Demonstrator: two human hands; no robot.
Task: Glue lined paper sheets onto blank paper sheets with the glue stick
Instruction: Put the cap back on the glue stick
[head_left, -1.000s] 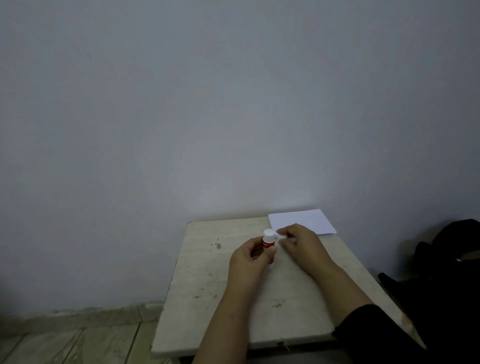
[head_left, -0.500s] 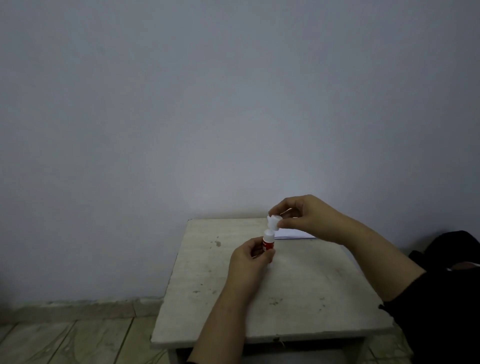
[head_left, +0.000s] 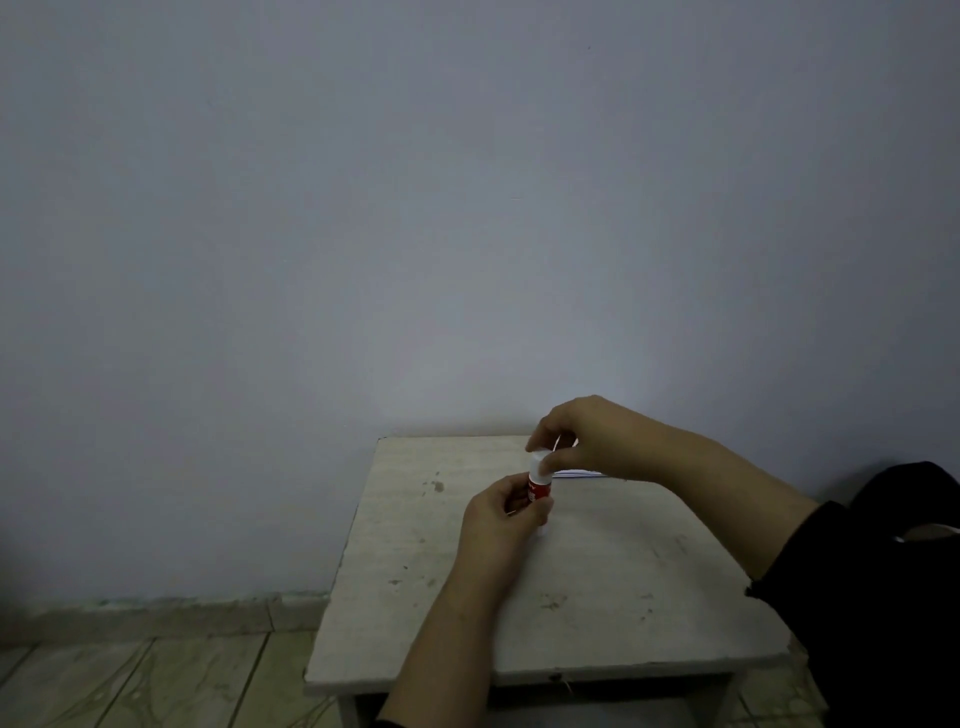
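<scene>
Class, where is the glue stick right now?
In the head view, the glue stick is upright above the table's far middle, gripped by the left hand, the right hand pinching its white top.

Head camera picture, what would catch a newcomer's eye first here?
The two hands meeting over the far middle of the pale, stained table: the left hand grips a red glue stick upright, and the right hand pinches its white cap from above. Behind the right hand, a thin edge of white paper shows at the table's far side. Above is a bare grey wall.

Glue stick (head_left: 538, 486) over the table (head_left: 597, 582) — paper sheets (head_left: 579, 473) behind it.
</scene>
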